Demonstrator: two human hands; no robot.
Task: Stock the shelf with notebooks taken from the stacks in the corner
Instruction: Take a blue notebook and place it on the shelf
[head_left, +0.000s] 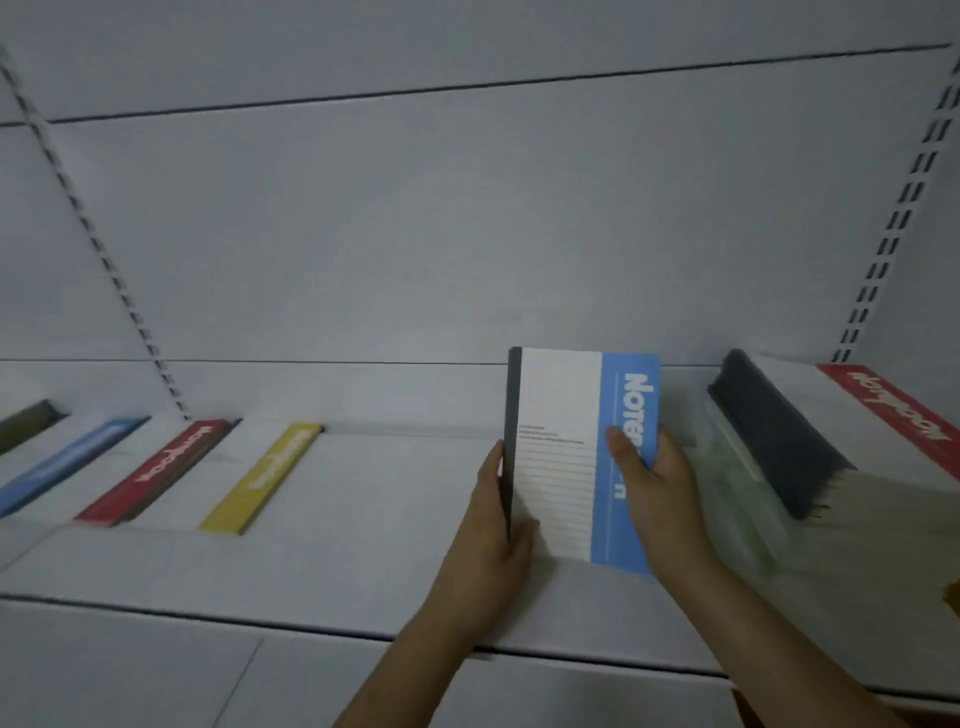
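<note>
A white notebook with a blue band and a dark spine (563, 457) stands upright on the white shelf (363, 561), its cover toward me. My left hand (493, 525) grips its spine edge, thumb on the cover. My right hand (649, 483) grips the blue edge, thumb across the band. To the right, a stack of notebooks (810, 447) with dark spines and a red-banded cover on top leans on the shelf. On the left, several notebooks lie flat: a yellow-banded one (265, 475), a red-banded one (156, 470), a blue-banded one (72, 462).
The white back panel (467, 234) rises behind the shelf, with slotted uprights at the left (104, 260) and the right (898, 218). A dark notebook edge (26, 423) shows at the far left. A lower shelf front (208, 670) runs below.
</note>
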